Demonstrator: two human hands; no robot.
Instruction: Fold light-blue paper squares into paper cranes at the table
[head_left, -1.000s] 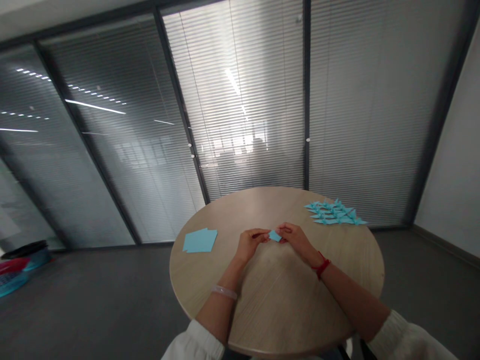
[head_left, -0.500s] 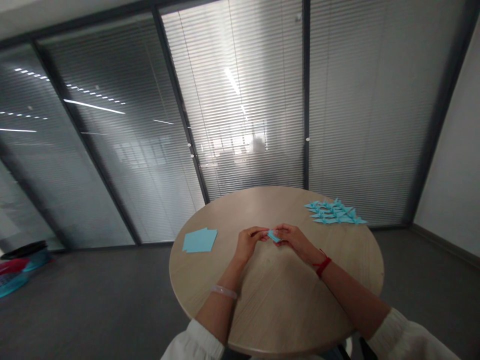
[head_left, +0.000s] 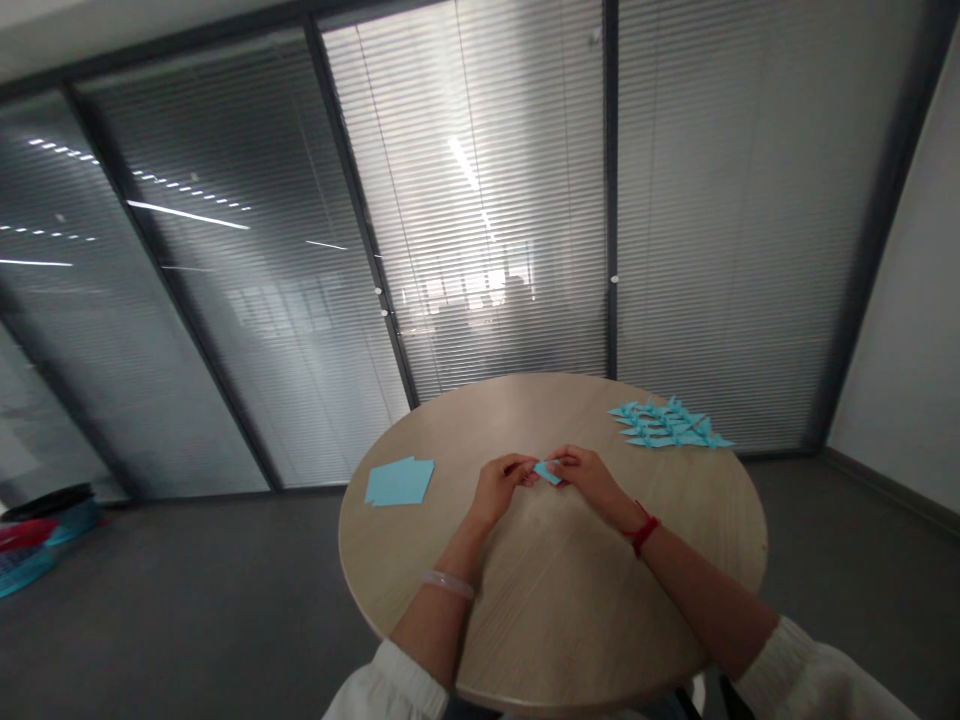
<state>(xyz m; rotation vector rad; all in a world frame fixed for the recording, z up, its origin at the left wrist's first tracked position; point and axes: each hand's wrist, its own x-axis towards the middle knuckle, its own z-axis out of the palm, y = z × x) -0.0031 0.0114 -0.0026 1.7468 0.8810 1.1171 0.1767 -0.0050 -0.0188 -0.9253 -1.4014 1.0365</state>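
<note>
A small folded piece of blue paper (head_left: pixel 547 472) is held between my two hands above the middle of the round table. My left hand (head_left: pixel 501 486) pinches its left end between thumb and fingers. On the other side, my right hand (head_left: pixel 590 476) grips the right end, its fingers covering part of the paper. Flat blue paper sheets (head_left: pixel 403 482) lie overlapping to the left of my left hand. Beyond my right hand, several folded blue paper cranes (head_left: pixel 670 424) sit in close rows near the table's far right edge.
The round wooden table (head_left: pixel 570 610) has its curved edge close to my forearms. Behind it stands a glass partition with blinds (head_left: pixel 510 200). Blue and red baskets (head_left: pixel 34 550) are on the floor at the far left.
My right hand has shifted very slightly on the folded paper, and a little more of the paper shows. My left hand stays in place.
</note>
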